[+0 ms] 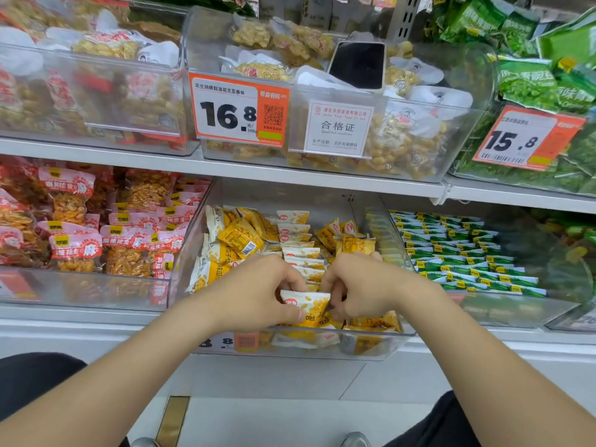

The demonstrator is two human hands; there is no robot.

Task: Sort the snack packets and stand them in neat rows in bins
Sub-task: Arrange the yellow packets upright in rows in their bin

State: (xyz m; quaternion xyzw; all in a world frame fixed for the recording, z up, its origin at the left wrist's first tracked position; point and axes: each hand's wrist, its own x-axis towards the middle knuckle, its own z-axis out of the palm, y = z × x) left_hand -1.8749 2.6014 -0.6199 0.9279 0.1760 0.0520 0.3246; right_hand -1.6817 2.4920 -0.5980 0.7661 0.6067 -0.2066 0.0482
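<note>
Middle clear bin (274,195), lower shelf. Left hand (258,291) and right hand (364,285) are both at its front end, fingers curled and pinching one white-and-yellow packet (306,306), held upright just inside the bin's front rim. Behind it, down the bin's centre, is a standing row (298,250) of like packets. Loose yellow packets (235,237) are heaped at the bin's left side.

Step in hand, likely: seating this packet at the row's front. Next calls for pressing it square against the row, then drawing from the heap.

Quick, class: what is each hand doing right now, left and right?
Left hand: pinches the white-and-yellow packet.
Right hand: fingers curled on the same packet's right edge.
</note>
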